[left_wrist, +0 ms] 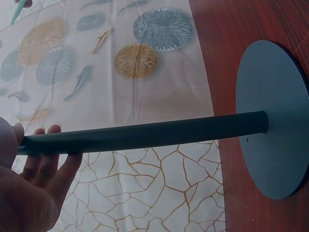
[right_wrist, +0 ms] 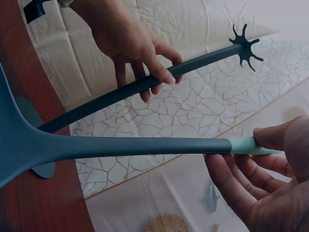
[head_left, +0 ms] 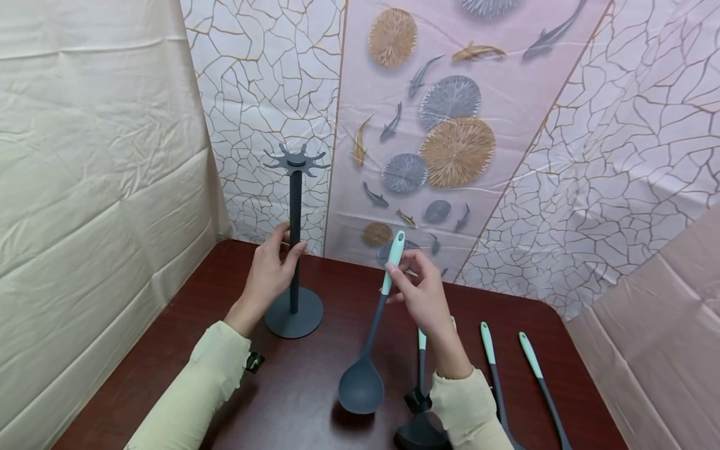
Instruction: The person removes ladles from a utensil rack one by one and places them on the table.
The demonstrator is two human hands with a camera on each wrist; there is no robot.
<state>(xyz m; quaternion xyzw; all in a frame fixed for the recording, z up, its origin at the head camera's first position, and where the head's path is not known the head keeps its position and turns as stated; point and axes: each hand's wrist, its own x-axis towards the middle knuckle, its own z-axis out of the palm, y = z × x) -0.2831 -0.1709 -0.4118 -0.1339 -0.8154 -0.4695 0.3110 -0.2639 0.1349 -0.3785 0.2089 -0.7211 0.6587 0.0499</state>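
A dark grey utensil stand (head_left: 295,244) with a round base and a ring of curved hooks on top stands upright at the table's left. My left hand (head_left: 272,269) holds its pole about midway, thumb on one side and fingers on the other. In my right hand (head_left: 419,287) is a ladle (head_left: 361,386), pinched by its mint-green handle (right_wrist: 244,145) between thumb and fingers. The ladle hangs bowl down, slightly tilted, to the right of the stand and apart from it. A shadow lies under its bowl, just above the table.
Several more utensils with mint handles lie at the right of the brown table (head_left: 304,400): one dark-headed utensil (head_left: 422,431) partly behind my right forearm, and two others (head_left: 495,375) farther right, their heads out of view. Patterned cloth (head_left: 270,81) hangs behind the table.
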